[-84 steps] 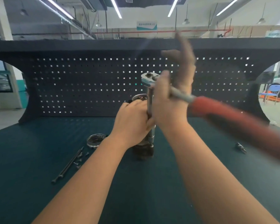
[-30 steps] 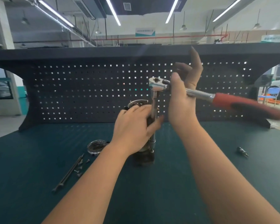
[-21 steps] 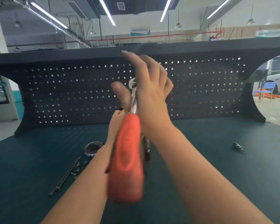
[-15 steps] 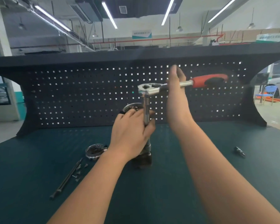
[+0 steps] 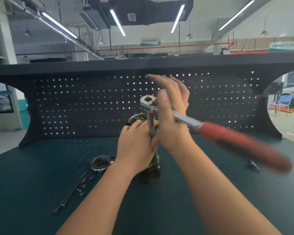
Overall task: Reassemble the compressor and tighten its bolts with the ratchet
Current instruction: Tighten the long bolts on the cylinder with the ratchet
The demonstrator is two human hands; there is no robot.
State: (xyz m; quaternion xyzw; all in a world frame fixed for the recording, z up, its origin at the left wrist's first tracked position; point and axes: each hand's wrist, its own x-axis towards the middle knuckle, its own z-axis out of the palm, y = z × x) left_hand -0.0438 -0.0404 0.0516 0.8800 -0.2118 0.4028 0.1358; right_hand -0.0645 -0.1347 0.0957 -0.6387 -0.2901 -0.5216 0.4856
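Observation:
The compressor (image 5: 151, 170) stands upright on the dark green mat, its open metal top (image 5: 137, 118) showing behind my fingers. My left hand (image 5: 136, 146) wraps around its body and the ratchet's long extension bar (image 5: 151, 123). The ratchet (image 5: 190, 122) sits on top of that bar, chrome head up, its red handle (image 5: 244, 146) blurred and pointing right and toward me. My right hand (image 5: 172, 116) presses on the chrome shaft just behind the head, fingers spread and straight, not wrapped around it.
A round metal ring part (image 5: 100, 163) lies left of the compressor. A long thin rod (image 5: 70, 192) and several small bolts (image 5: 82, 184) lie at the front left. A small socket piece (image 5: 253, 165) rests at the right. A black pegboard (image 5: 75, 106) walls the back.
The ratchet handle has swung from pointing away at the right, near the pegboard, round toward me at the right. My left hand has kept its hold on the compressor.

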